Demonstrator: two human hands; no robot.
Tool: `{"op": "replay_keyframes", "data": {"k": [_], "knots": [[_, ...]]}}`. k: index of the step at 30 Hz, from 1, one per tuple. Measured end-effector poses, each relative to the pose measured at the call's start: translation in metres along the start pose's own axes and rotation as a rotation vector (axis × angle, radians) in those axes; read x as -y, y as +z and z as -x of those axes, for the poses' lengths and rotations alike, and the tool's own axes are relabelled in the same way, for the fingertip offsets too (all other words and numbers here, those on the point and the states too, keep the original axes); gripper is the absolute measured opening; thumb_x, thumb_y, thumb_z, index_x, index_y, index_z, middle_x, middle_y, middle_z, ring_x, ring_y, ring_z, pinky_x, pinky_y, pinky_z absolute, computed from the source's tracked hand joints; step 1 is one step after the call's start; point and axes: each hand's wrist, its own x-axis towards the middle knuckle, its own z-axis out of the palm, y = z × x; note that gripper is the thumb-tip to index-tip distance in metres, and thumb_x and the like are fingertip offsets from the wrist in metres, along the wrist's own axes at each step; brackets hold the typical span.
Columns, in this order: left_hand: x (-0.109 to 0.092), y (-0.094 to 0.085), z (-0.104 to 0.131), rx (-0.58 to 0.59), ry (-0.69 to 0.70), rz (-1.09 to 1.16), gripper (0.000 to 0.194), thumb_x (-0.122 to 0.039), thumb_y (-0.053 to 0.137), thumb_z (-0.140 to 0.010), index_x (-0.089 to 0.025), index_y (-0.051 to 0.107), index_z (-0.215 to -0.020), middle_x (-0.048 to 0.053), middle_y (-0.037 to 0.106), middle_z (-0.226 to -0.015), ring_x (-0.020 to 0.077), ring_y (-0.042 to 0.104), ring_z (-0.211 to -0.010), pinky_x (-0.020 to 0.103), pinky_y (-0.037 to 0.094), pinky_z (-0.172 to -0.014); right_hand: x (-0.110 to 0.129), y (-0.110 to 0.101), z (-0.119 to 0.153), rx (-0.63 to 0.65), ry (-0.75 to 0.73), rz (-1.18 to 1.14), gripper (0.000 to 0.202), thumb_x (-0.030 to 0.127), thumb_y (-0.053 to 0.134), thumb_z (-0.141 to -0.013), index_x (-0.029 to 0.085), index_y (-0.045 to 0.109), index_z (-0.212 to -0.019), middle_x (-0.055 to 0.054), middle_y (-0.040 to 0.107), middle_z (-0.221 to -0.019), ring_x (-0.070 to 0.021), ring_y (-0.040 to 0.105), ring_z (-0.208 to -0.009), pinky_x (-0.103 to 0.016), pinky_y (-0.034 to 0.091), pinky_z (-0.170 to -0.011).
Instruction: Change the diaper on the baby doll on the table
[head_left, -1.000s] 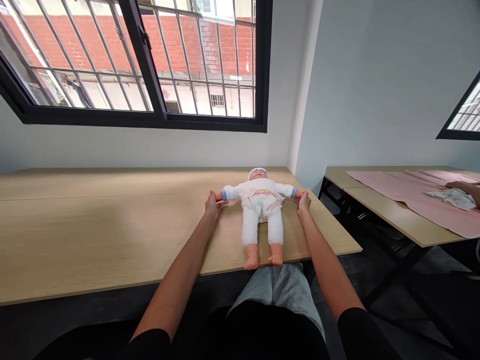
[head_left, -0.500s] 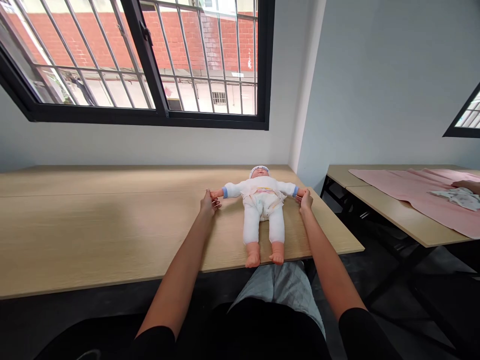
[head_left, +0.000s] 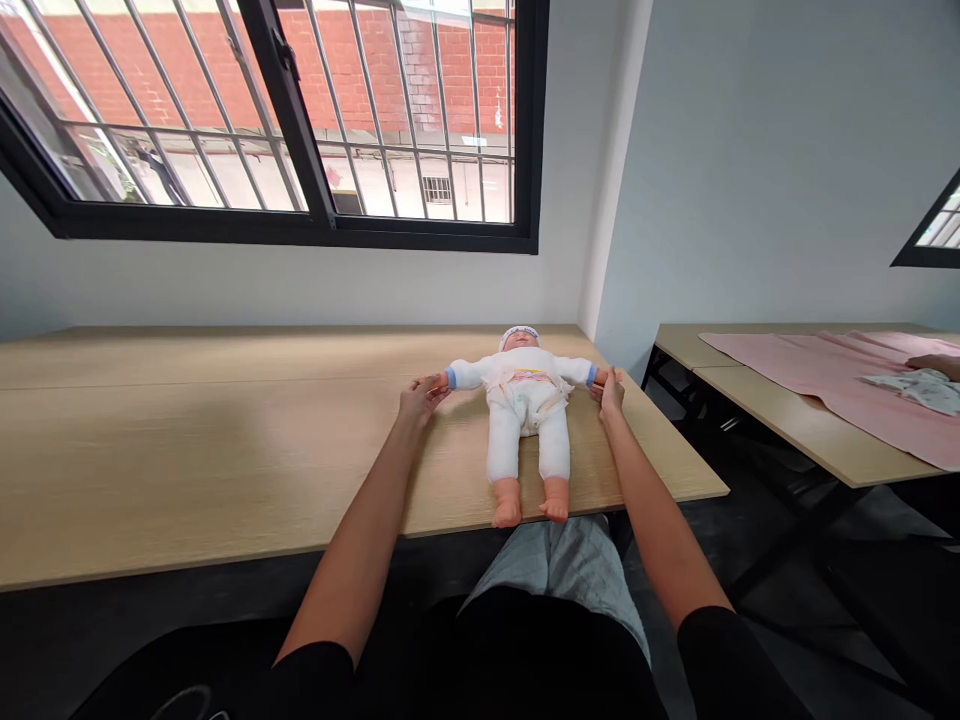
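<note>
A baby doll lies on its back on the wooden table, arms stretched out sideways and feet at the front edge. It wears a white outfit with blue cuffs, a headband and a diaper. My left hand is closed round the doll's hand at the left. At the right, my right hand holds the doll's other hand, fingers wrapped round it.
The light wooden table runs along the wall under a barred window. To the right, another table bears a pink cloth and a white patterned cloth, touched by another person's hand.
The fingers of my left hand have shifted slightly up and right around the doll's hand. The whole view has tilted a little; the doll lies as before.
</note>
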Motion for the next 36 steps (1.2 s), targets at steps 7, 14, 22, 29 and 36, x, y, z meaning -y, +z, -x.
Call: {"op": "replay_keyframes", "data": {"k": [7,14,22,29,36], "knots": [[0.008,0.007,-0.001,0.05,0.096,0.012,0.031,-0.018,0.087,-0.054,-0.015,0.065,-0.075,0.003,0.068,-0.077,0.0159,0.066,-0.076,0.035,0.058,-0.082,-0.004,0.0,0.005,0.099,-0.145,-0.024,0.037,0.05,0.075,-0.077,0.015,0.066,-0.073,0.003,0.057,-0.05,-0.0098,0.052,-0.046,-0.018,0.044,-0.041],[0.004,0.009,0.004,-0.092,0.045,-0.179,0.025,-0.028,0.079,-0.07,-0.016,0.068,-0.089,0.005,0.067,-0.083,0.0146,0.065,-0.071,0.028,0.056,-0.066,0.002,-0.001,0.007,0.082,-0.085,-0.056,0.029,0.043,0.07,-0.082,0.016,0.063,-0.074,0.002,0.057,-0.055,-0.0092,0.052,-0.049,-0.016,0.043,-0.039],[0.008,0.006,0.004,0.022,-0.019,-0.151,0.044,-0.017,0.081,-0.067,-0.019,0.066,-0.109,0.007,0.068,-0.095,0.0182,0.067,-0.08,0.031,0.059,-0.067,0.013,-0.003,0.007,0.154,0.21,-0.26,0.023,0.042,0.057,-0.092,0.02,0.059,-0.087,0.001,0.065,-0.07,-0.0133,0.065,-0.064,-0.023,0.058,-0.056],[0.009,0.004,0.001,-0.026,-0.022,-0.103,0.052,-0.009,0.082,-0.061,-0.015,0.065,-0.109,0.005,0.069,-0.084,0.0177,0.069,-0.08,0.036,0.06,-0.079,0.015,-0.005,0.003,0.153,0.273,-0.352,0.028,0.044,0.05,-0.096,0.02,0.06,-0.085,-0.001,0.066,-0.071,-0.0142,0.066,-0.069,-0.024,0.06,-0.065],[0.01,0.004,-0.002,0.046,-0.019,-0.124,0.041,-0.02,0.087,-0.053,-0.011,0.072,-0.09,0.011,0.072,-0.094,0.0194,0.069,-0.084,0.031,0.058,-0.073,0.016,-0.008,0.0,0.037,0.236,-0.361,0.024,0.041,0.053,-0.094,0.021,0.059,-0.084,-0.001,0.067,-0.076,-0.0136,0.068,-0.077,-0.022,0.059,-0.068]]}}
